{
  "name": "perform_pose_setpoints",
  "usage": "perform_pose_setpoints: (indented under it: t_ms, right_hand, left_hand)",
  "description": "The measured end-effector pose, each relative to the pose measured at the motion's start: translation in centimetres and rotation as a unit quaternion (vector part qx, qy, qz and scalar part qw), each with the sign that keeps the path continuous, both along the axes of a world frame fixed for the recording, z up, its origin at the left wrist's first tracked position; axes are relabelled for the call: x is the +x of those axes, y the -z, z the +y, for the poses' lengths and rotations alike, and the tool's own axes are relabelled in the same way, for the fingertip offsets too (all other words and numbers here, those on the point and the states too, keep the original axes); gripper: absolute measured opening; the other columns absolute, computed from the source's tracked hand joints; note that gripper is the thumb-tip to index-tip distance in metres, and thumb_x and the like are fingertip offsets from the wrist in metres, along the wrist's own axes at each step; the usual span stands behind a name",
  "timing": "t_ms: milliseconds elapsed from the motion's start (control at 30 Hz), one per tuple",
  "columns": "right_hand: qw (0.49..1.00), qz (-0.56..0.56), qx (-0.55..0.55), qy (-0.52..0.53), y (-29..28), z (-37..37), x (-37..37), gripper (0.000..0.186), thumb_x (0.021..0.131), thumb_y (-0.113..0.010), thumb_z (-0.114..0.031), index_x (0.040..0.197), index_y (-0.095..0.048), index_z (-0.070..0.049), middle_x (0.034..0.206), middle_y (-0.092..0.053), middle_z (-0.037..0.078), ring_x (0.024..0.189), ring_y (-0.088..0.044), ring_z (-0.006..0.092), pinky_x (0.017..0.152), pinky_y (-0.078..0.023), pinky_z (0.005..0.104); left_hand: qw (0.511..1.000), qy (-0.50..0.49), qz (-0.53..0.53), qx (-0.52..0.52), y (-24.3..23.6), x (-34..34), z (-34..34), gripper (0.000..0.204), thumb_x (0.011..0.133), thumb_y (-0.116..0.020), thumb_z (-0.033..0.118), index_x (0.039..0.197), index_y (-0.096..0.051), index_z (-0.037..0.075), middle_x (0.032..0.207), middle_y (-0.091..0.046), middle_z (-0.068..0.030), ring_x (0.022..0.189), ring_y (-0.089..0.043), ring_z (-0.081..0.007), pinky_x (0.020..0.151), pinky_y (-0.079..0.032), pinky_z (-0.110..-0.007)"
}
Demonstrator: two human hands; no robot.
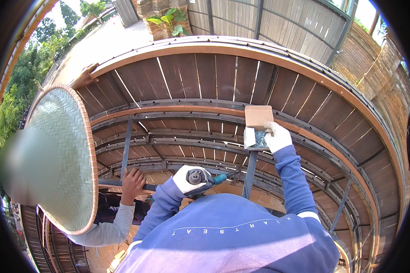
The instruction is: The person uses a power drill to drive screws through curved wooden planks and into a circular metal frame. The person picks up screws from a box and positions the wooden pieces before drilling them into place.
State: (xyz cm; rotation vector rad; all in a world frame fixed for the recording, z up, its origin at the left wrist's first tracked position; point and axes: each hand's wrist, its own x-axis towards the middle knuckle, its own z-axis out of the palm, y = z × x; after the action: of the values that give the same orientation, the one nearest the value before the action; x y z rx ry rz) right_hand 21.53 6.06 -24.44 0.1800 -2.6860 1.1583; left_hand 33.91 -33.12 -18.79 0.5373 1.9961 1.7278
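Note:
My left hand (186, 181), in a white glove, is closed round a black and teal power drill (218, 178), held low in the middle of the view. My right hand (275, 135), also gloved, has its fingers curled at the right side of an open cardboard box (258, 116) full of small silver screws (260, 139); whether they pinch screws or the box is hidden. The box sits by a curved dark rail, above a slanting metal post (249, 173).
A co-worker in a woven conical hat (68, 159) is at my left, a bare hand (133, 182) gripping the metalwork. Another bare hand (86, 75) touches the upper curved edge. Curved tiers of brown slats (218, 77) with gaps surround me. Plants (168, 22) stand beyond.

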Motion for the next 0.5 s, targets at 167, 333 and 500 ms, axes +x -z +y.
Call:
perform_pose_setpoints:
  t_ms: [167,333,500]
  right_hand:
    - [0.995,0.047,0.09,0.015,-0.7,0.2,0.5,0.036,0.089,-0.063,-0.004,0.123,-0.072,-0.006,0.111,-0.076,0.019,0.103,-0.073,0.0361,0.095,-0.058,0.0413]
    - [0.999,0.028,0.006,0.016,-0.3,0.2,0.3,0.037,0.09,-0.064,-0.006,0.126,-0.071,-0.003,0.119,-0.075,0.019,0.111,-0.072,0.0345,0.101,-0.056,0.0401]
    - [0.999,0.033,-0.022,0.011,-0.1,0.4,0.0,0.038,0.09,-0.066,-0.006,0.127,-0.071,-0.001,0.118,-0.076,0.02,0.108,-0.074,0.0337,0.098,-0.058,0.0383]
  left_hand:
    - [1.0,0.003,-0.021,0.009,-0.4,-0.2,0.5,0.022,0.086,-0.083,0.01,0.104,-0.077,0.001,0.099,-0.077,-0.0091,0.089,-0.07,-0.0153,0.082,-0.058,-0.033]
    - [1.0,0.006,0.0,0.023,-0.6,0.0,0.5,0.021,0.085,-0.084,0.01,0.102,-0.076,0.001,0.098,-0.077,-0.0095,0.087,-0.07,-0.0155,0.08,-0.058,-0.033]
    - [1.0,0.003,-0.001,0.009,0.0,-0.4,0.7,0.014,0.085,-0.082,0.007,0.094,-0.075,0.001,0.096,-0.077,-0.0125,0.086,-0.071,-0.0203,0.081,-0.058,-0.036]
